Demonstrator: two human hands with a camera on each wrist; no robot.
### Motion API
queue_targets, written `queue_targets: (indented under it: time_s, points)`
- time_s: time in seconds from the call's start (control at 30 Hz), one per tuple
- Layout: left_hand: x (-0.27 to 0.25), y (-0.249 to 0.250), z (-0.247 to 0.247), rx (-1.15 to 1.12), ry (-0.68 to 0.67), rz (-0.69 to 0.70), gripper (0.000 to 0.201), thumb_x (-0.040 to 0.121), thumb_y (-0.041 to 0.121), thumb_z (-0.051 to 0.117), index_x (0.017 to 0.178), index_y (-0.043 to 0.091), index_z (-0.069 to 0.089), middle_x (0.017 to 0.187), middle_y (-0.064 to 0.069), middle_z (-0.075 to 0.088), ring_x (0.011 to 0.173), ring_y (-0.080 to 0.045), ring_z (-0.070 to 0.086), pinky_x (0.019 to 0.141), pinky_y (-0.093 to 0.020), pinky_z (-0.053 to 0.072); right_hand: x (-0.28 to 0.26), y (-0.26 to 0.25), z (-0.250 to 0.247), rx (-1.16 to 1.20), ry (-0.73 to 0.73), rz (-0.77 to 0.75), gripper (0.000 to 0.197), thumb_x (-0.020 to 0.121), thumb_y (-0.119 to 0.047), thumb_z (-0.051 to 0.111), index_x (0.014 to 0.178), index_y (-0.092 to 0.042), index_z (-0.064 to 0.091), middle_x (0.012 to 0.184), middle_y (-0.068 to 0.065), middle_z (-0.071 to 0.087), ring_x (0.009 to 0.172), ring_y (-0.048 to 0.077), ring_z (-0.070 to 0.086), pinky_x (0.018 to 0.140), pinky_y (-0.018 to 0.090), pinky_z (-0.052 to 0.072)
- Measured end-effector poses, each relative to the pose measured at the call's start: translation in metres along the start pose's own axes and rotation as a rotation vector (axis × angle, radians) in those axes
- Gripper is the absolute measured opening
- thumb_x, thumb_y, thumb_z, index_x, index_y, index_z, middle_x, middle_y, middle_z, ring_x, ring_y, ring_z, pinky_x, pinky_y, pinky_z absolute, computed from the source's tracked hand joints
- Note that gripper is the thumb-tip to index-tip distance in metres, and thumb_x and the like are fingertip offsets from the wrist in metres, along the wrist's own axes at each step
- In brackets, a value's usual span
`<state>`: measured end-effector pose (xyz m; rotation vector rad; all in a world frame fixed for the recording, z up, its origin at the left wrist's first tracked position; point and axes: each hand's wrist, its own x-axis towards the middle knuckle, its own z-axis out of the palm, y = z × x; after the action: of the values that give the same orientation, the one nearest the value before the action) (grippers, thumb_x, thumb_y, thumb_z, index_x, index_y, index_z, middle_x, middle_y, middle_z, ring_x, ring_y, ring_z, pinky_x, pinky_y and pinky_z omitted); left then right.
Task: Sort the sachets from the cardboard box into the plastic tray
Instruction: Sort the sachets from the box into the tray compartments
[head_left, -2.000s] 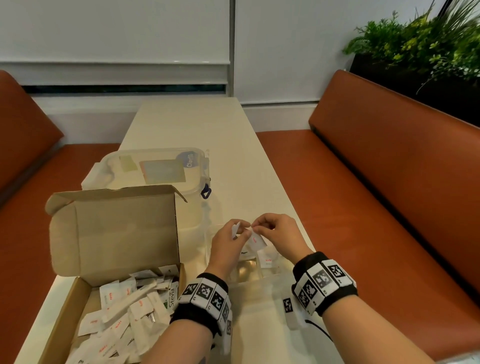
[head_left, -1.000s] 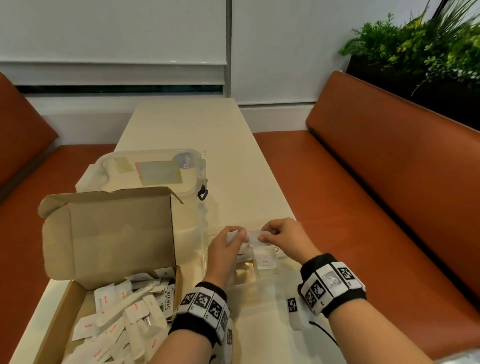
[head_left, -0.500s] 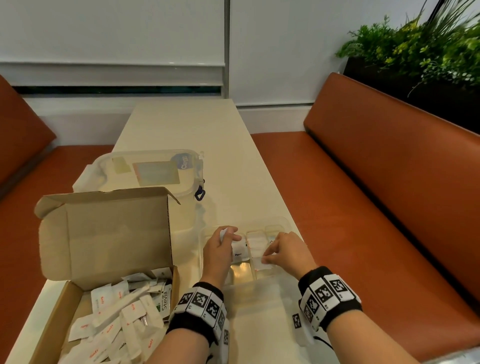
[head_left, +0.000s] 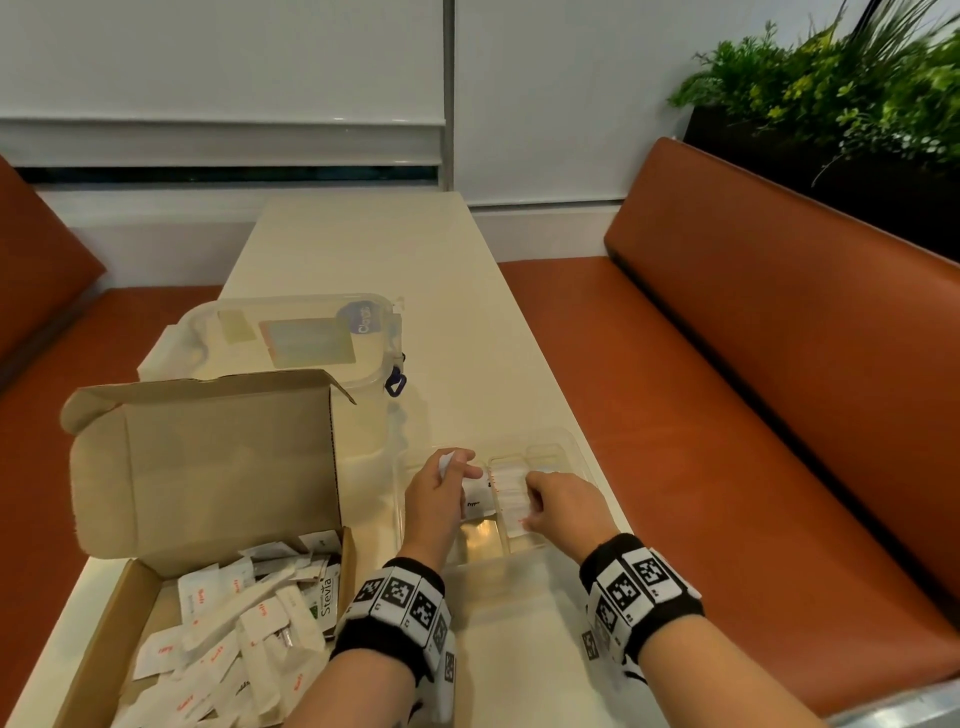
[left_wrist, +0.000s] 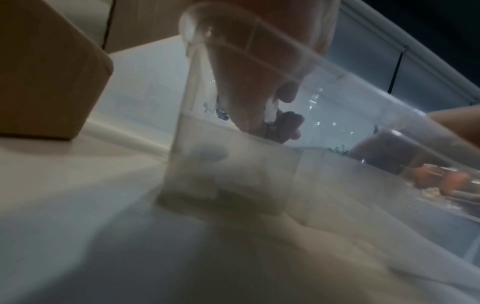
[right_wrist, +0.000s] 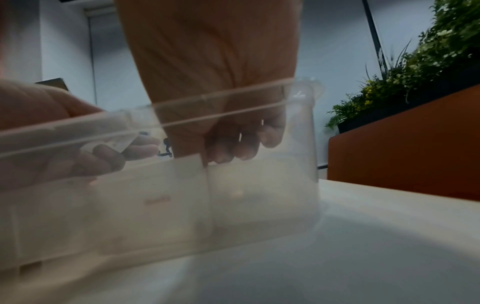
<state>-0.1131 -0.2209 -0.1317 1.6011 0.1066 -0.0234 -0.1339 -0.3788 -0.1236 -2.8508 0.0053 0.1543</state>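
- Since the long pale surface (head_left: 363, 249) carries everything, the work stays at its near end, with the orange bench seats (head_left: 727, 364) on either side and a planter of greenery (head_left: 841, 93) behind the right one
- The cardboard box (head_left: 202, 467) sits near-left with its lid flap standing up; a heap of white sachets (head_left: 234, 634) lies loose inside, so most of the sorting looks yet undone
- A lidded clear container (head_left: 291, 338) stands behind the box and plays no part now
- The plastic tray (head_left: 566, 447), clear and split by dividers into compartments, lies just right of the box; a few sachets already lie in its middle compartments
- The left hand (head_left: 441, 499) hovers over the tray's left part, fingers curled, pinching a small white sachet (head_left: 447, 460) between thumb and fingertips; the left wrist view shows it standing on edge in that pinch
- The right hand (head_left: 561, 506) reaches into the neighbouring compartment, fingers bent down onto the flat sachets (head_left: 511, 488) there; whether it pinches one or only presses them I cannot tell
- To do this step well, I would judge: lay each sachet flat, printed face up, square to the divider, and read its print first so like goes with like
- Let go only once it rests on the pile, as these light packets slide and tip easily
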Motion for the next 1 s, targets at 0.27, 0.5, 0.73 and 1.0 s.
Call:
queue_targets:
  time_s: [0.27, 0.5, 0.73, 1.0]
  points:
    - [-0.001, 0.005, 0.0, -0.16, -0.078, -0.127, 0.02, 0.093, 0.023, 0.046, 0.1, 0.018, 0.063, 0.088, -0.009, 0.068, 0.051, -0.009, 0.045, 0.044, -0.018, 0.041, 0.001, -0.002, 0.001, 0.034, -0.006, 0.02, 0.025, 0.081, -0.018, 0.063, 0.07, -0.021, 0.04, 0.069, -0.006, 0.048, 0.068, 0.017, 0.048, 0.058, 0.025, 0.036]
    - [0.0, 0.011, -0.003, -0.124, -0.276, -0.178, 0.045, 0.087, -0.001, 0.029, 0.123, 0.021, 0.042, 0.091, -0.01, 0.073, 0.049, -0.011, 0.049, 0.05, -0.024, 0.041, 0.004, -0.009, -0.017, 0.46, 0.208, 0.023, 0.008, 0.087, -0.029, 0.064, 0.085, -0.022, 0.06, 0.079, -0.007, 0.059, 0.07, 0.007, 0.05, 0.063, 0.02, 0.039]
    - [-0.003, 0.021, 0.008, 0.09, -0.431, -0.14, 0.074, 0.084, 0.0, 0.041, 0.147, 0.034, 0.023, 0.103, -0.024, 0.062, 0.086, -0.034, 0.063, 0.072, -0.035, 0.049, 0.004, -0.021, -0.036, 0.797, 0.134, -0.046, 0.004, 0.084, -0.017, 0.069, 0.086, -0.015, 0.072, 0.081, -0.004, 0.064, 0.061, 0.006, 0.054, 0.053, 0.006, 0.042]
    - [0.004, 0.022, 0.002, -0.042, -0.218, -0.022, 0.016, 0.089, -0.001, 0.057, 0.103, 0.004, 0.063, 0.063, -0.001, 0.067, 0.058, -0.014, 0.064, 0.057, -0.024, 0.053, 0.007, 0.002, -0.031, 0.827, 0.204, 0.096, 0.015, 0.086, -0.02, 0.068, 0.078, -0.007, 0.068, 0.059, -0.008, 0.058, 0.051, 0.001, 0.043, 0.049, 0.009, 0.035]
